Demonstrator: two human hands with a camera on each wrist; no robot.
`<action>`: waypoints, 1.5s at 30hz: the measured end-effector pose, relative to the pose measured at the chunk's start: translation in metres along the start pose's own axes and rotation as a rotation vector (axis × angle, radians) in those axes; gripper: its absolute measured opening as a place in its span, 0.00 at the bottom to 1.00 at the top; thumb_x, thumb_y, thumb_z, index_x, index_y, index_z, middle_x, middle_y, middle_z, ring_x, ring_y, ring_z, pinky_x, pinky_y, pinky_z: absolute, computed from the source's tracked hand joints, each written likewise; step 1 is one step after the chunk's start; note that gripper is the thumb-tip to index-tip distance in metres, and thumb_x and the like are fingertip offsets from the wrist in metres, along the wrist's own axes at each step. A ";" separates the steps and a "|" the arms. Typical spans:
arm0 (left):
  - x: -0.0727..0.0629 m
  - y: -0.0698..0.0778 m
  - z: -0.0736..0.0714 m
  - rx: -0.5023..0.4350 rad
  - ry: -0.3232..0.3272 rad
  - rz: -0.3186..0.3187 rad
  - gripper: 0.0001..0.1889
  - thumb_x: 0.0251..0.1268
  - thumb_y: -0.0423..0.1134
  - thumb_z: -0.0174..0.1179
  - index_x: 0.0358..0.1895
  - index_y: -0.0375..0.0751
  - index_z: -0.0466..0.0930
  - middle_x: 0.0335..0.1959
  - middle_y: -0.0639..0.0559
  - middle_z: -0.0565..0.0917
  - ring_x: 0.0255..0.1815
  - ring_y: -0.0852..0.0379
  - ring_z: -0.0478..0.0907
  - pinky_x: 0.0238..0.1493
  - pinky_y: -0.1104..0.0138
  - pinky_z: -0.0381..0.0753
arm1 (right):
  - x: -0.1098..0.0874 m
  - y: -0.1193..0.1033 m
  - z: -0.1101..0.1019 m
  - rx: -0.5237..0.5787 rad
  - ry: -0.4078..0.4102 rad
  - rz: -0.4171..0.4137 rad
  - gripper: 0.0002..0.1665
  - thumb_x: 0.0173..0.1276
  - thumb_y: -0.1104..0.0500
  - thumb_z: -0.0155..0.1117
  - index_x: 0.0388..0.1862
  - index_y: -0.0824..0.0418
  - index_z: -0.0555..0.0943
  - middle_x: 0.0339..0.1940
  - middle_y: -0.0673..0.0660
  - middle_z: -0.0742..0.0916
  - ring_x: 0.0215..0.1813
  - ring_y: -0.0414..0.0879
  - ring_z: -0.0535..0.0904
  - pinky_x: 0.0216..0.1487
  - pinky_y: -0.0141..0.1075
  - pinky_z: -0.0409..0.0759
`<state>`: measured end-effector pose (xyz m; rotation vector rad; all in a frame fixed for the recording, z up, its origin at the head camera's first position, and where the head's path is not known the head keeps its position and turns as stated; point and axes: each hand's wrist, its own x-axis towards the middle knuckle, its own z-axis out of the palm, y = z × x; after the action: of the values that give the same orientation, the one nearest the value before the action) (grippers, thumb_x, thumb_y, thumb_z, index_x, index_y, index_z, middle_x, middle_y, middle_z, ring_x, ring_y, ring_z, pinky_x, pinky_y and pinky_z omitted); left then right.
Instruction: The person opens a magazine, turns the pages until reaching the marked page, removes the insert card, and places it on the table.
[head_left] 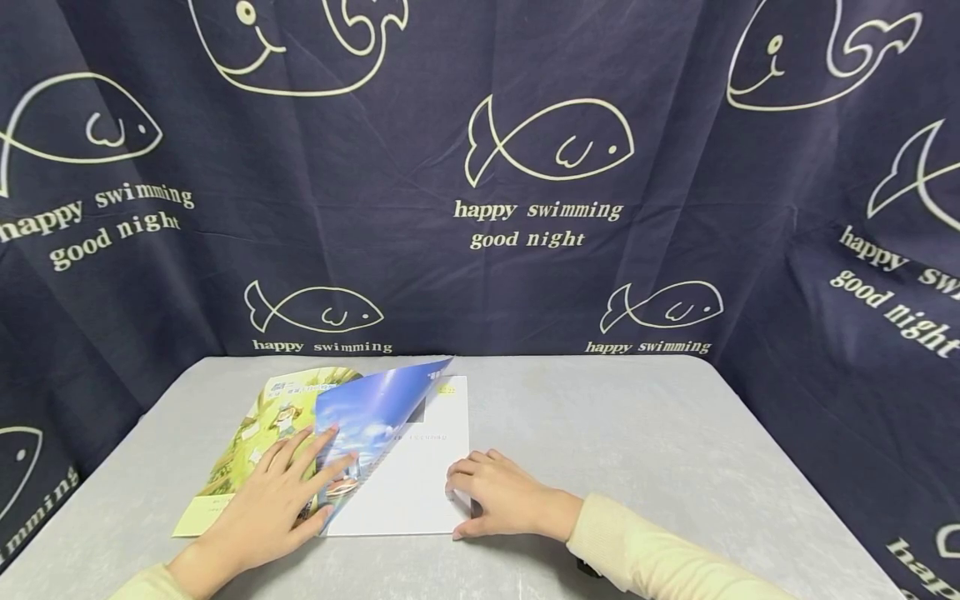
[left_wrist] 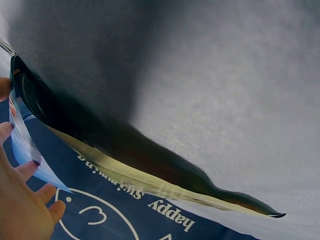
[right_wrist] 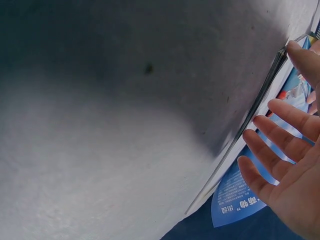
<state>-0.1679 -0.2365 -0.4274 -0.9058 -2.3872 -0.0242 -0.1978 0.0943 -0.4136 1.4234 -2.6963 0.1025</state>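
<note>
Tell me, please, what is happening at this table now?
Someone has an open booklet on the gray table and is handling its pages. The spread left hand rests over the left side, its fingers on a glossy blue page. That page is not flat: it curves up and slants partway over the white page on the right. The right hand is at the booklet's right edge, near the lower corner.
</note>
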 end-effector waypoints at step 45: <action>-0.003 0.000 0.002 0.013 -0.036 -0.035 0.33 0.50 0.57 0.57 0.62 0.49 0.69 0.63 0.43 0.69 0.56 0.44 0.69 0.51 0.50 0.65 | 0.001 0.002 -0.005 0.019 0.033 -0.103 0.13 0.51 0.43 0.67 0.32 0.47 0.81 0.34 0.40 0.83 0.35 0.31 0.71 0.35 0.23 0.63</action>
<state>-0.1674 -0.2379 -0.4307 -0.8658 -2.4334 -0.0060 -0.1999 0.0958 -0.4087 1.5488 -2.5968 0.1437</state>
